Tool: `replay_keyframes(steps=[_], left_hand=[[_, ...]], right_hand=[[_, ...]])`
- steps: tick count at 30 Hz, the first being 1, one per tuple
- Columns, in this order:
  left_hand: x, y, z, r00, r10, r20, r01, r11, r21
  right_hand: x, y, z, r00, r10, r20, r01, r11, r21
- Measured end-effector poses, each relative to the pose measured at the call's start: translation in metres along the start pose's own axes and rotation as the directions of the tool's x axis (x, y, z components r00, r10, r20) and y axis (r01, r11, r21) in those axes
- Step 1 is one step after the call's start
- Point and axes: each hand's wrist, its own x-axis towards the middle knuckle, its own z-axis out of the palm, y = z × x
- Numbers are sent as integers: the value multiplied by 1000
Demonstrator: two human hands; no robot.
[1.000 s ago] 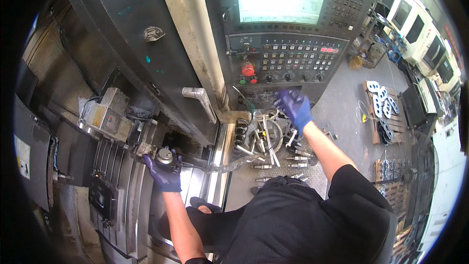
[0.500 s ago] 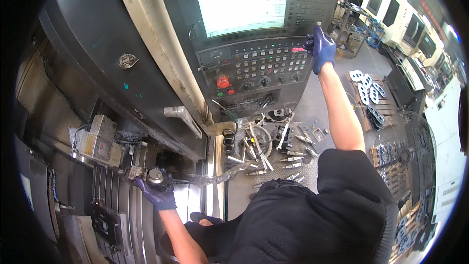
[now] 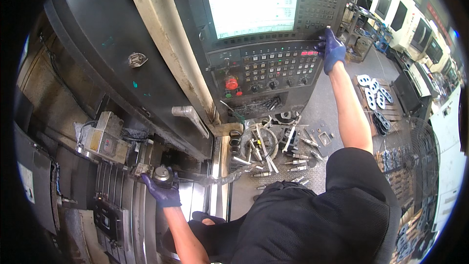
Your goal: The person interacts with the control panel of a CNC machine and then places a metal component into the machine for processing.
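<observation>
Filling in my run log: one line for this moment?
left hand: holding pendant; right hand: at panel's right edge, contact unclear; screen: lit

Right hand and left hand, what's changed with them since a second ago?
The right hand has moved up, from near the control panel's lower right corner to its right edge. The left hand still holds the round-dialled unit; the screen is still lit.

The screen point(image 3: 251, 7) glares overexposed white, while fisheye edges curve into black corners.
</observation>
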Motion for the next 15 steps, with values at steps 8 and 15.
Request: replay_keyframes(steps=[8, 15], left_hand=[[-5, -5, 13, 1000, 22, -14, -22, 1000, 18], [-13, -4, 17, 999, 42, -25, -41, 997, 63]], right_hand=[[3, -3, -4, 1000, -3, -8, 3, 999, -45], [-27, -46, 24, 957, -282, 74, 290, 946, -145]])
